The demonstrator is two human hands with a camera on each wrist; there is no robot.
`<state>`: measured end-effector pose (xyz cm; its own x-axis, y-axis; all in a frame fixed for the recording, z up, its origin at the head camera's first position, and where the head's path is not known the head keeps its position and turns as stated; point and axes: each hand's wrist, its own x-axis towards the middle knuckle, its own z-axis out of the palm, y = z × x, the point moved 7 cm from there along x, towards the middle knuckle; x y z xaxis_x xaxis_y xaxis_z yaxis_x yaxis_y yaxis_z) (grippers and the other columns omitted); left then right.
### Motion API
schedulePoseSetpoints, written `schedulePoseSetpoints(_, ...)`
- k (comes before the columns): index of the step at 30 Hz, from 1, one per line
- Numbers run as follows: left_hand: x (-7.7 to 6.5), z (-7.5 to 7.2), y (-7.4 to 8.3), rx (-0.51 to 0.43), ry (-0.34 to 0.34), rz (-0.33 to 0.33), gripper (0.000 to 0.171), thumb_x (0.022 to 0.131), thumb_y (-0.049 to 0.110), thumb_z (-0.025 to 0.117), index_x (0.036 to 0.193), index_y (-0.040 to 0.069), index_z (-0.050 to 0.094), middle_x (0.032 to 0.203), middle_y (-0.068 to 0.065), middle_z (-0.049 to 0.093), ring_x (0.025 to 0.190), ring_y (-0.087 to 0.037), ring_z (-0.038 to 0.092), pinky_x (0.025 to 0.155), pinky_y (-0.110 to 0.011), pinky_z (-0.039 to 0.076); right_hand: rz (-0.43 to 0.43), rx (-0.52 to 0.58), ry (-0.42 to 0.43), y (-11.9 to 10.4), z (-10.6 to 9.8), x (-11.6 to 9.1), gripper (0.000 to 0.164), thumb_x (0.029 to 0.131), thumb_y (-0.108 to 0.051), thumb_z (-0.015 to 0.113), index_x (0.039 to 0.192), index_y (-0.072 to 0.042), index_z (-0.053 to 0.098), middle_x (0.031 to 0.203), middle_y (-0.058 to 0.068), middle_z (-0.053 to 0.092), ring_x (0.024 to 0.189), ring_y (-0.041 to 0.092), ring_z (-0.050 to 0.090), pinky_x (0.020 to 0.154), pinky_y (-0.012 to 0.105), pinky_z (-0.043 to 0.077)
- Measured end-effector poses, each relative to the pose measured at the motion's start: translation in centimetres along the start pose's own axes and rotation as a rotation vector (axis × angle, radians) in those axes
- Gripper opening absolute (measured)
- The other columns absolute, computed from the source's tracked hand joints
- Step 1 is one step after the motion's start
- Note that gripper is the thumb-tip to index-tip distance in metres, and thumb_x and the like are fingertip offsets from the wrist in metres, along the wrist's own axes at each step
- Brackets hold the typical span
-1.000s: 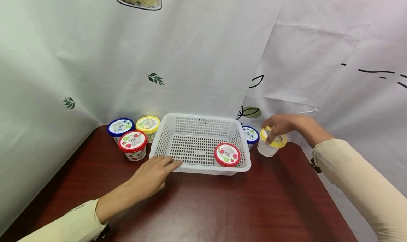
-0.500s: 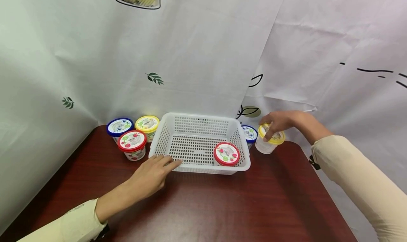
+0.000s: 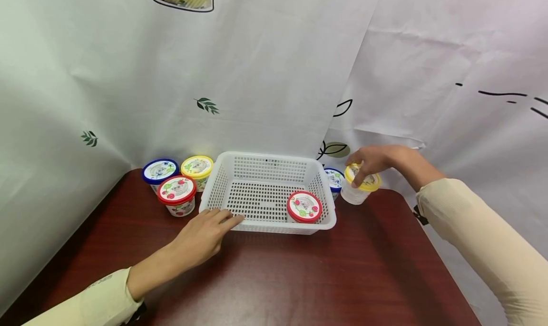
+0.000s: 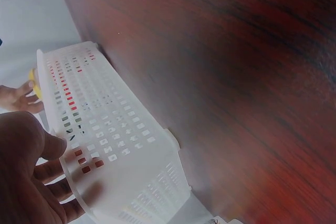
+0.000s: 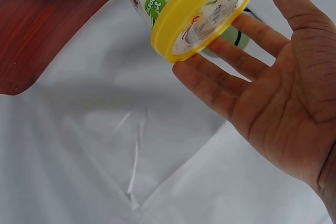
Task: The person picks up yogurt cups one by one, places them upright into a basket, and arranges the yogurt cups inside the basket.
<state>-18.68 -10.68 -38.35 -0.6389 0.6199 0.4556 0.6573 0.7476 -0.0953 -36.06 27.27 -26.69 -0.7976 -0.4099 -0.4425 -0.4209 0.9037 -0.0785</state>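
A red-brown table (image 3: 278, 283) carries a white basket (image 3: 274, 157), its near rim pinched by the left hand (image 3: 203, 235); the right hand (image 3: 373, 159) – past a blue-lidded tub (image 3: 335, 178) right of the basket – grips a yellow-lidded tub (image 3: 354, 193), white with printed sides.

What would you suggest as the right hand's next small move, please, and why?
Perhaps the right hand should raise its yellow-lidded tub toward the basket: a blue-lidded tub stands in between, and bare basket floor shows beside the red-lidded tub inside.
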Motion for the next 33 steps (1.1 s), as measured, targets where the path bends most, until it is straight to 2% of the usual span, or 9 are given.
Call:
schedulePoseSetpoints(8, 0.0, -0.1, 0.0, 0.007, 0.011, 0.010, 0.056, 0.085, -0.004, 0.078, 0.138, 0.014, 0.078, 0.115, -0.006, 0.077, 0.105, -0.029, 0.075, 0.096, -0.046, 0.065, -0.013, 0.009, 0.008, -0.6, -1.0, -0.2, 0.081, 0.087, -0.039, 0.093, 0.154, -0.002, 0.066, 0.159, 0.027, 0.063, 0.144, 0.046, 0.061, 0.120, 0.066, 0.051)
schedulePoseSetpoints(25, 0.0, 0.0, 0.0, 0.003, 0.005, 0.017, 0.059, 0.084, -0.005, 0.078, 0.139, 0.014, 0.078, 0.116, -0.007, 0.077, 0.106, -0.029, 0.075, 0.096, -0.046, 0.065, -0.003, -0.021, 0.008, -2.4, -2.0, 0.6, 0.085, 0.088, -0.042, 0.093, 0.158, -0.003, 0.063, 0.166, 0.027, 0.057, 0.153, 0.051, 0.054, 0.124, 0.068, 0.047)
schedulePoseSetpoints(33, 0.0, 0.0, 0.0, 0.002, -0.006, 0.009, 0.057, 0.085, -0.004, 0.079, 0.140, 0.014, 0.078, 0.116, -0.007, 0.077, 0.105, -0.029, 0.075, 0.095, -0.045, 0.065, 0.003, -0.036, 0.021, -2.8, -2.3, 0.8, 0.086, 0.086, -0.045, 0.094, 0.157, -0.006, 0.065, 0.162, 0.023, 0.062, 0.150, 0.046, 0.057, 0.124, 0.066, 0.048)
